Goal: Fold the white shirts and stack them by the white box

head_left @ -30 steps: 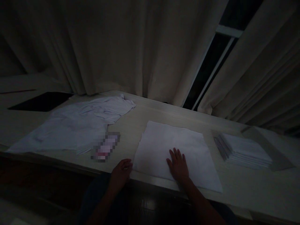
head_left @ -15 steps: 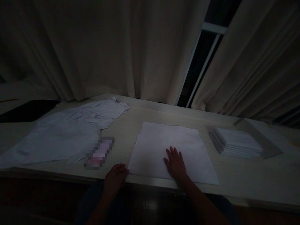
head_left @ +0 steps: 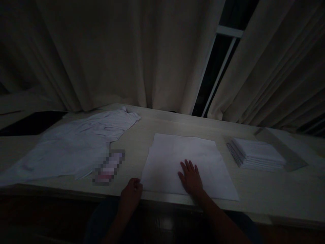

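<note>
**A:** What do you have under the hands?

**B:** I see a white sheet point(head_left: 188, 162) lying flat on the table point(head_left: 266, 193), near its front edge. My right hand point(head_left: 191, 179) rests on the sheet's near middle, palm down, fingers spread and pointing away from me. It is released, gripping nothing, just pressing flat.

**A:** And the other one?

**B:** My left hand point(head_left: 130, 196) sits at the sheet's near left corner, right at the table edge. The fingers look curled around or against that corner, but the light is too dim; I cannot tell whether it pinches the sheet or only touches it.

**A:** So the sheet runs which way from the hands?

**B:** It stretches away from both hands and to the right of the right hand, ending well past it. Most of it lies beyond the fingertips.

**A:** What lies around that?

**B:** Left of the left hand and a bit farther back is a small blurred object point(head_left: 108, 166), and beyond that a crumpled white garment point(head_left: 76, 145) spread over the table. Well to the right of the right hand stands a neat stack of white sheets point(head_left: 256, 154), apart from the one I am touching. Behind everything hang pale curtains point(head_left: 127, 54).
</note>
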Demonstrator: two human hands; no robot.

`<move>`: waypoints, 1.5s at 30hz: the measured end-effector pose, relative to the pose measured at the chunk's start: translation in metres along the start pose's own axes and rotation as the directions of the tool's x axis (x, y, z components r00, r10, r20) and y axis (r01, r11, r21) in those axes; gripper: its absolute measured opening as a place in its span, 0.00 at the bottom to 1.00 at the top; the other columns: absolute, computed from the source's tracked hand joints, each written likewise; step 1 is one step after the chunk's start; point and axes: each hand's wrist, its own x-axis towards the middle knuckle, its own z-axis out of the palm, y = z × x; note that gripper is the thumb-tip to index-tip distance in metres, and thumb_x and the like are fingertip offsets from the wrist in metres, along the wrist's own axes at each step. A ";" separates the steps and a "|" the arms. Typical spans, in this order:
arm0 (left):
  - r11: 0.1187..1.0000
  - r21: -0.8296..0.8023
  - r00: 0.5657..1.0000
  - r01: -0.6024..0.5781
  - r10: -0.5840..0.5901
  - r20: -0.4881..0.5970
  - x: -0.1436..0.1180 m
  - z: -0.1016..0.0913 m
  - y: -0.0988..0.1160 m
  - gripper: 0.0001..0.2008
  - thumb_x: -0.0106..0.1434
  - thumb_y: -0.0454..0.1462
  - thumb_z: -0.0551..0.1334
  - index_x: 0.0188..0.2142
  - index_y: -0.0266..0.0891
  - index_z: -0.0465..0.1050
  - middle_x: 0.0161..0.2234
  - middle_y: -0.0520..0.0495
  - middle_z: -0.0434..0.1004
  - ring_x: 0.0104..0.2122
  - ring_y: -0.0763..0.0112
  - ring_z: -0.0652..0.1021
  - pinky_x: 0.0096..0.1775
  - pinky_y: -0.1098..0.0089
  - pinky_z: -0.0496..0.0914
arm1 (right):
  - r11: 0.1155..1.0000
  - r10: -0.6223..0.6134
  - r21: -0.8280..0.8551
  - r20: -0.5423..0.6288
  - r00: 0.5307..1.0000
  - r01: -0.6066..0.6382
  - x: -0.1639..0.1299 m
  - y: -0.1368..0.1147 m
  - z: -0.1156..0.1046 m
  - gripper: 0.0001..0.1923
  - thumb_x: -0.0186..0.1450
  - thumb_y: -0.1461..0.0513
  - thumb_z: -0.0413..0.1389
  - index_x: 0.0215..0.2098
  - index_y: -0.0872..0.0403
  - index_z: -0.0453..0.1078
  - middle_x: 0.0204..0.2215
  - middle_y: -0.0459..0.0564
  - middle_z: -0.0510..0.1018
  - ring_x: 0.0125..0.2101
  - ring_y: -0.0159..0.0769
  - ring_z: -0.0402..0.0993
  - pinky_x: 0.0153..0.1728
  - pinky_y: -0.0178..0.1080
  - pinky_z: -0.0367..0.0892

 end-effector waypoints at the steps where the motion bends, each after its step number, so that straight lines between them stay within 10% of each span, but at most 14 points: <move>1: 1.000 0.007 1.000 -0.008 0.008 0.009 0.001 0.000 0.000 0.15 0.62 0.48 0.53 0.42 0.42 0.68 0.35 0.46 0.78 0.36 0.62 0.79 0.39 0.66 0.68 | 1.000 -0.002 0.002 -0.002 1.000 0.002 0.000 0.000 0.000 0.33 0.71 0.45 0.34 0.69 0.48 0.49 0.69 0.49 0.45 0.68 0.45 0.35 0.65 0.55 0.33; 11: 0.998 0.052 1.000 -0.023 0.023 0.003 0.014 0.000 -0.005 0.14 0.62 0.49 0.54 0.34 0.42 0.69 0.31 0.48 0.78 0.35 0.63 0.79 0.38 0.66 0.69 | 1.000 -0.018 -0.001 -0.038 0.999 0.018 -0.001 0.002 0.004 0.33 0.71 0.44 0.33 0.69 0.48 0.49 0.69 0.49 0.46 0.68 0.45 0.36 0.65 0.55 0.35; 14: 0.972 0.165 0.979 -0.169 0.184 -0.081 0.007 0.007 -0.011 0.13 0.66 0.44 0.51 0.40 0.40 0.69 0.37 0.45 0.77 0.37 0.63 0.78 0.39 0.65 0.70 | 1.000 -0.020 -0.007 -0.043 0.999 0.019 0.000 0.002 0.004 0.33 0.71 0.44 0.34 0.69 0.49 0.49 0.69 0.50 0.46 0.68 0.45 0.36 0.65 0.55 0.35; 19: 0.714 0.322 0.732 -0.622 0.676 -0.084 -0.001 0.032 -0.019 0.19 0.65 0.30 0.46 0.51 0.37 0.69 0.53 0.38 0.72 0.55 0.63 0.71 0.55 0.60 0.68 | 1.000 -0.021 -0.015 -0.043 0.999 0.021 -0.001 0.002 0.005 0.33 0.71 0.44 0.33 0.69 0.49 0.49 0.69 0.50 0.46 0.68 0.46 0.36 0.64 0.56 0.35; 22: 0.588 0.358 0.631 -0.725 0.776 0.003 0.008 0.047 -0.002 0.22 0.66 0.32 0.47 0.58 0.36 0.64 0.62 0.39 0.63 0.64 0.63 0.62 0.60 0.60 0.64 | 1.000 -0.024 -0.018 -0.041 0.999 0.024 -0.001 0.001 0.005 0.33 0.71 0.44 0.33 0.69 0.49 0.49 0.69 0.50 0.46 0.68 0.46 0.36 0.65 0.56 0.35; 32: 0.662 0.548 0.803 -0.511 0.596 0.028 0.036 0.060 0.029 0.42 0.63 0.59 0.48 0.65 0.28 0.52 0.67 0.27 0.46 0.67 0.44 0.49 0.63 0.45 0.48 | 0.999 -0.012 -0.033 -0.025 1.000 0.011 -0.001 0.001 0.005 0.33 0.71 0.44 0.33 0.69 0.48 0.49 0.69 0.49 0.45 0.68 0.45 0.36 0.65 0.55 0.35; 39: 0.668 0.534 0.820 -0.518 0.567 0.086 0.037 0.056 0.027 0.47 0.60 0.62 0.49 0.66 0.28 0.51 0.67 0.25 0.46 0.66 0.42 0.50 0.62 0.47 0.51 | 0.998 -0.048 -0.046 0.021 0.999 0.049 0.002 -0.008 -0.003 0.33 0.72 0.47 0.33 0.69 0.53 0.49 0.69 0.53 0.44 0.68 0.49 0.34 0.64 0.60 0.33; 45: 0.593 0.509 0.732 -0.624 0.672 0.114 0.038 0.038 0.004 0.41 0.63 0.55 0.52 0.66 0.32 0.49 0.68 0.32 0.48 0.67 0.48 0.50 0.62 0.48 0.54 | 0.915 -0.397 0.092 0.034 0.917 0.392 0.006 -0.076 0.002 0.31 0.73 0.49 0.36 0.69 0.52 0.47 0.69 0.50 0.45 0.68 0.45 0.36 0.66 0.57 0.34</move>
